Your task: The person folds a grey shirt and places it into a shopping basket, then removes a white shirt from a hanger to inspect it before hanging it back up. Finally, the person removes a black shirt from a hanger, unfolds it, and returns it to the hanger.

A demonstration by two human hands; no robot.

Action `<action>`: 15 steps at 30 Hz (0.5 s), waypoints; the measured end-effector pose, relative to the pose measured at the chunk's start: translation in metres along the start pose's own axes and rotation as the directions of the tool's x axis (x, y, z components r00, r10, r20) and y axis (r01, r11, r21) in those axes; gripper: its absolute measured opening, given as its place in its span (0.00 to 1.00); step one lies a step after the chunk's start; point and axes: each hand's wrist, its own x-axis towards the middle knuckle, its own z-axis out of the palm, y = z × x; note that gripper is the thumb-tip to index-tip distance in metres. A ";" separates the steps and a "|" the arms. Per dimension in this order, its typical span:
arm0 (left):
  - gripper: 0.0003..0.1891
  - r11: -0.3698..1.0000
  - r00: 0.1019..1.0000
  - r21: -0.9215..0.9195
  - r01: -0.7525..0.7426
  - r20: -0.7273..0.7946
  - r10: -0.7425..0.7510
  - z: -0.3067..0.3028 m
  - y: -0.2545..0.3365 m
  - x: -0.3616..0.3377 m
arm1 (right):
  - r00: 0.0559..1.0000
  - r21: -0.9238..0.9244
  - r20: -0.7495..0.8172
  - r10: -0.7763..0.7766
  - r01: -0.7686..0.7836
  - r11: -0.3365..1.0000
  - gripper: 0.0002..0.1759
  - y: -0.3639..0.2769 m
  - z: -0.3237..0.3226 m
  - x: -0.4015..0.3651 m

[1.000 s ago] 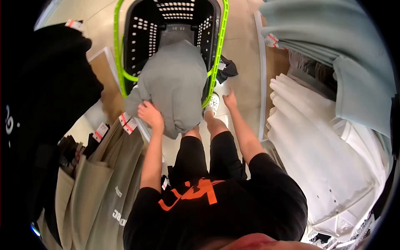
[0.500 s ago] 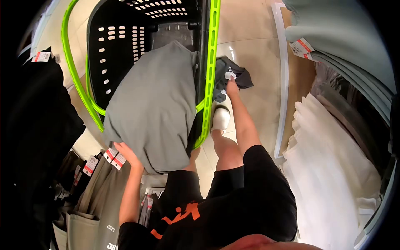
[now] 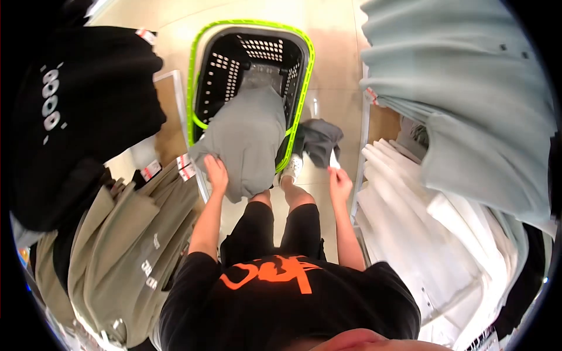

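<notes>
A grey garment (image 3: 249, 137) lies spread over the near part of a black shopping basket (image 3: 218, 88) with bright green handles, and its lower edge hangs toward my knees. My left hand (image 3: 216, 172) is closed on the left edge of this cloth. To the right of the basket, a dark grey garment (image 3: 322, 142) hangs bunched above the floor. A white tag (image 3: 334, 159) shows at its lower right. My right hand (image 3: 339, 182) pinches this tag between thumb and fingers. Part of the dark garment is hidden behind the basket's rim.
Light blue garments (image 3: 456, 88) and white garments (image 3: 404, 222) hang on the right. On the left are black shirts (image 3: 88, 111) and olive garments (image 3: 123, 251) with red-and-white price tags (image 3: 185, 168). My white shoe (image 3: 293, 169) stands beside the basket on the tiled floor (image 3: 336, 64).
The view has pulled back, so the basket looks smaller. My right hand has moved from the dark garment's upper part to below it, still on the tag. My left hand stays on the grey garment's edge.
</notes>
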 end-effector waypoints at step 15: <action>0.16 0.860 0.985 -0.483 0.164 0.028 -0.171 -0.245 0.136 -0.134 | 0.442 0.610 0.668 -0.599 0.136 0.780 0.06 -0.379 -0.179 -0.182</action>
